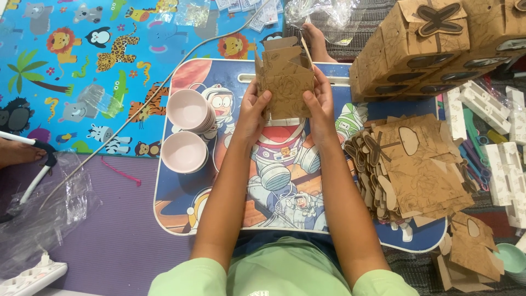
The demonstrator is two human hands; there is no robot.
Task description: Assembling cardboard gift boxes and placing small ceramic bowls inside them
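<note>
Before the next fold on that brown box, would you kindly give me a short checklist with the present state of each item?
1. Both hands on the half-folded cardboard box, left hand and right hand on opposite sides: ok.
2. Top flaps open and upright: ok.
3. Bottom closed: cannot tell, hidden.
4. Stack of flat blanks within reach at the right: ok.
5. Pink bowls apart from the box: ok.
6. Lap table surface beneath the hands free: ok.

Brown printed cardboard box (285, 82), half-folded, held upright above the lap tray.
</note>
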